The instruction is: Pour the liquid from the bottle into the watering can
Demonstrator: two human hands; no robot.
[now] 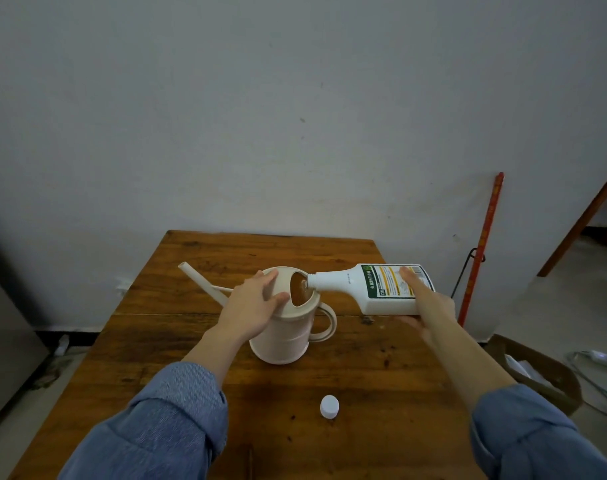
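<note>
A cream watering can (288, 336) stands upright in the middle of the wooden table (381, 375), its spout pointing back left and its handle to the right. My left hand (252, 306) rests on the can's lid, fingers spread over it. My right hand (421, 301) grips a white bottle (364, 285) with a green-edged label. The bottle lies almost level, its uncapped neck at the can's top opening. Brownish liquid shows inside that opening. The bottle's white cap (329, 406) lies on the table near me.
A red stick (482, 244) leans on the wall right of the table, beside a black cable. A brown cardboard box (544, 372) sits on the floor at the right. A wooden furniture leg stands at the far right.
</note>
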